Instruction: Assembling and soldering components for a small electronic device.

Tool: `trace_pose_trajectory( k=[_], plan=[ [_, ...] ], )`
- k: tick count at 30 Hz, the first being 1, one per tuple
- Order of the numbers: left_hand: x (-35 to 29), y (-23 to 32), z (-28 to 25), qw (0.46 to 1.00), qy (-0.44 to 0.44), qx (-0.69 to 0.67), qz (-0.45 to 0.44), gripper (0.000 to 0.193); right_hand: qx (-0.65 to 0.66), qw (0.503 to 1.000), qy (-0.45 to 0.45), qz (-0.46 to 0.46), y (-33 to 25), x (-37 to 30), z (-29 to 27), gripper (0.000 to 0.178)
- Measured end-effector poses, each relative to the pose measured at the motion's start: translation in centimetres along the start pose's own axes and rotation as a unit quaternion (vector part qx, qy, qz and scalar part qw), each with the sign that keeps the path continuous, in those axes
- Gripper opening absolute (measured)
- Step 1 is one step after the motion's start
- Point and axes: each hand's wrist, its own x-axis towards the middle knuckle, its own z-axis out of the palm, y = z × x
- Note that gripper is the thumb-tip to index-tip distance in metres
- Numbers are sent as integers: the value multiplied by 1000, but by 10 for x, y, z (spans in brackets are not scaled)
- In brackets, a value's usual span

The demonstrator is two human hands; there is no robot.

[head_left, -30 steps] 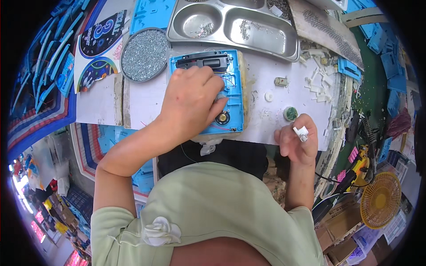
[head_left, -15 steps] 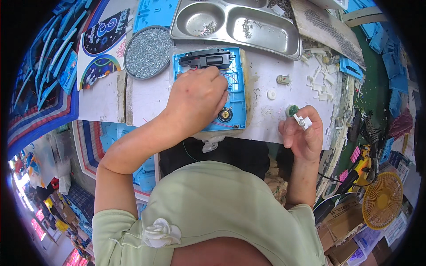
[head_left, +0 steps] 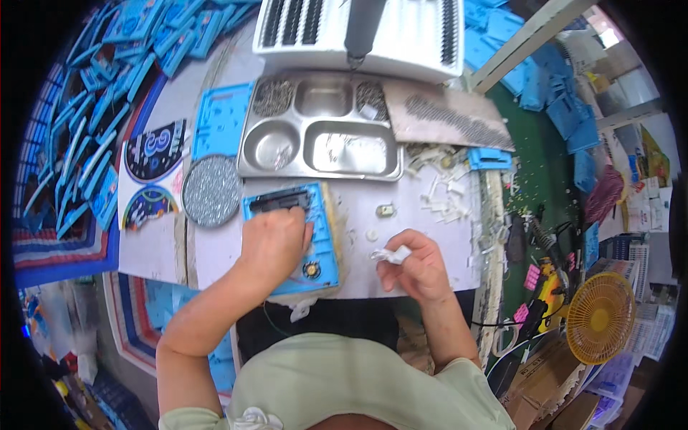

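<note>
My left hand point(head_left: 274, 245) is closed over a blue plastic housing point(head_left: 326, 247) that lies open side up on the table's near edge. Its fingertips are hidden inside the housing, just below a long black part point(head_left: 281, 201), so what they grip does not show. A small round speaker point(head_left: 311, 270) sits in the housing's lower right corner. To the right, my right hand point(head_left: 424, 272) pinches a small white plastic piece point(head_left: 395, 255), raised over the table edge. Near it on the table lie a round white cap point(head_left: 371, 235) and a small motor-like part point(head_left: 385, 211).
A steel compartment tray point(head_left: 247, 161) with small metal parts stands behind the housing. Left of it is a round dish of screws point(head_left: 212, 192). White scraps point(head_left: 446, 193) lie at the right. A dark tool point(head_left: 363, 32) hangs above the tray; blue housings point(head_left: 79, 136) pile up far left.
The view has tilted up, so more of the far table shows. The white piece in my right hand has turned. My left hand stays over the housing.
</note>
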Motion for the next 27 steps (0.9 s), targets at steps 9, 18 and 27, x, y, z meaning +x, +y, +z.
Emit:
trace_pose_trajectory(
  k=[9, 18, 27],
  plan=[
    [20, 26, -8, 985, -125, 118, -6, 5, -53, 998, -29, 25, -6, 14, 16, 40],
    [-9, 7, 8, 998, 61, 13, -5, 9, -99, 993, -49, 34, -5, 19, 25, 39],
    [-41, -30, 8, 954, 173, -189, 153, 16, -132, 991, 11, 22, 1, 8, 16, 31]
  ],
)
